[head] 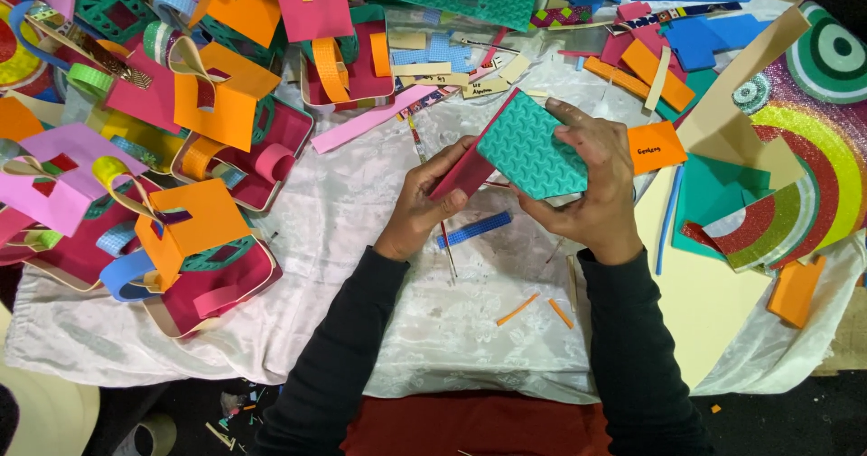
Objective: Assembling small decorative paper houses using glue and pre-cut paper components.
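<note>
Both my hands hold one craft piece above the white cloth (361, 239). It is a teal embossed foam sheet (533, 149) joined to a dark pink foam panel (465, 174). My left hand (424, 205) pinches the pink panel along its lower left edge. My right hand (591, 181) wraps the teal sheet from the right, thumb under it and fingers over its top edge. A blue strip (476, 228) lies on the cloth just below the piece.
Several finished foam bags with orange, pink and purple flaps (194, 239) are piled at the left. Loose foam sheets and strips (659, 68) lie at the back and right, with a glittery rainbow piece (795, 194). Small orange offcuts (519, 309) lie near my forearms.
</note>
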